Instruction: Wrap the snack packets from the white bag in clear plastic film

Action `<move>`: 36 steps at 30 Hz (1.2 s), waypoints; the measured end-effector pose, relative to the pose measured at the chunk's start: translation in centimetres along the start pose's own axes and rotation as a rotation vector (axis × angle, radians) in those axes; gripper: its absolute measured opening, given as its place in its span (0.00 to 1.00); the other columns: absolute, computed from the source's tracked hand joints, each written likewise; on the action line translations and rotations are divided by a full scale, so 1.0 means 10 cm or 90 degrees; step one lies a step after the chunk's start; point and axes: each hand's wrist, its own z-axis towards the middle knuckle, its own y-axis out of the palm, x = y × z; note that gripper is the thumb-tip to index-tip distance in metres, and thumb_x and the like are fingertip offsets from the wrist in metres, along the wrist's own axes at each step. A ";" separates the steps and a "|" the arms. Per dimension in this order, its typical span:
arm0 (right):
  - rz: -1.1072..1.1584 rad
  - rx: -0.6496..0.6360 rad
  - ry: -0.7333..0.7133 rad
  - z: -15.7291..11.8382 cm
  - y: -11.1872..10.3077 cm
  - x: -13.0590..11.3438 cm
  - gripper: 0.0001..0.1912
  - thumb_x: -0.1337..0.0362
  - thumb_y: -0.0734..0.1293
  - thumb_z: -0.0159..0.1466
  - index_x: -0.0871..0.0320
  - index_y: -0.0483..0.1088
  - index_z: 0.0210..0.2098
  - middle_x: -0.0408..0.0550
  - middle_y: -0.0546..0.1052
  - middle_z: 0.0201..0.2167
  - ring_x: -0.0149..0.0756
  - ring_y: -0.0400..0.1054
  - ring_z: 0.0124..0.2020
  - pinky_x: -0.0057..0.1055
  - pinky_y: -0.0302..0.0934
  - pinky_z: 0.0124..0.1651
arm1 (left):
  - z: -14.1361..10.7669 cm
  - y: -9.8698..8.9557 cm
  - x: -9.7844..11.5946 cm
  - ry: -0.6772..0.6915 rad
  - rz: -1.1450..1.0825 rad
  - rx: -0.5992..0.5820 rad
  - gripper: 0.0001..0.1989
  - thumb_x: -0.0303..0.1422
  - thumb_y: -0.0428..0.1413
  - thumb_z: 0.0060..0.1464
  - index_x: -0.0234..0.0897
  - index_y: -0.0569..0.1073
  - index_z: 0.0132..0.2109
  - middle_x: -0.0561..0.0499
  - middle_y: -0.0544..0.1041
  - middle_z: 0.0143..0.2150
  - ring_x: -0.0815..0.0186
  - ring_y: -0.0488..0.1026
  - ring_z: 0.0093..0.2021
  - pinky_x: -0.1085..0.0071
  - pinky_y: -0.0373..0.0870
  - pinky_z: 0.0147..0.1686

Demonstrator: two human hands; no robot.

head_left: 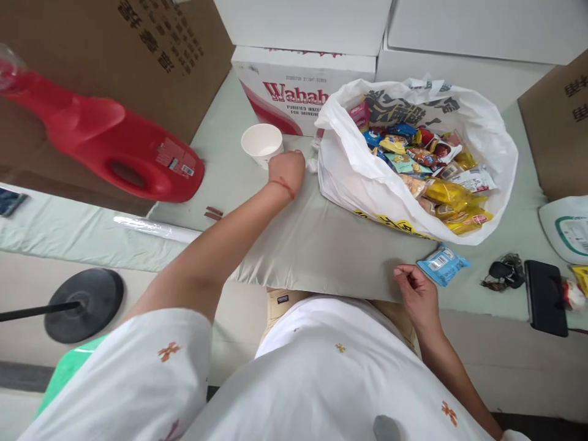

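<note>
My left hand [286,170] is closed in a fist, right against the near side of a white paper cup [261,139]. Its fingertips are hidden, so what it holds, if anything, does not show. A bit of crumpled white plastic [313,160] lies just right of it. My right hand [417,295] rests at the table's front edge with fingers curled in and nothing visible in them. Close to its fingertips lies a blue snack packet [443,264]. Between and beyond the hands stands a white plastic bag [340,153], open at the top, with many wrapped snacks [425,156].
A large red bottle [101,135] with a handle is at the left. Behind the cup stands a Wahaha water carton [280,92]. Small brown strips [214,212] lie on the cloth. Keys [504,272], a black phone [546,297] and a white container [567,226] are on the right.
</note>
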 end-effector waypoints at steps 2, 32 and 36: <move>0.015 -0.040 0.007 -0.01 0.02 -0.04 0.18 0.46 0.71 0.66 0.56 0.77 0.39 0.44 0.74 0.29 0.33 0.62 0.30 0.30 0.60 0.33 | -0.42 -0.10 0.11 -0.033 0.021 -0.010 0.14 0.23 0.66 0.55 0.36 0.68 0.30 0.53 0.70 0.28 0.59 0.75 0.48 0.64 0.67 0.53; 0.094 -0.251 0.106 -0.10 0.01 -0.55 0.41 0.41 0.75 0.58 0.50 0.67 0.65 0.58 0.74 0.61 0.40 0.74 0.38 0.33 0.71 0.26 | -2.34 0.29 0.40 -0.185 -0.352 -0.319 0.18 0.44 0.69 0.52 0.38 0.71 0.35 0.53 0.72 0.32 0.70 0.71 0.29 0.72 0.71 0.30; 0.199 -0.327 0.097 0.19 0.52 -0.57 0.26 0.42 0.78 0.54 0.55 0.77 0.41 0.45 0.77 0.32 0.33 0.67 0.28 0.29 0.64 0.25 | -2.45 0.15 0.34 -0.118 -0.336 -0.319 0.10 0.35 0.68 0.53 0.38 0.75 0.36 0.50 0.71 0.38 0.70 0.68 0.34 0.72 0.68 0.35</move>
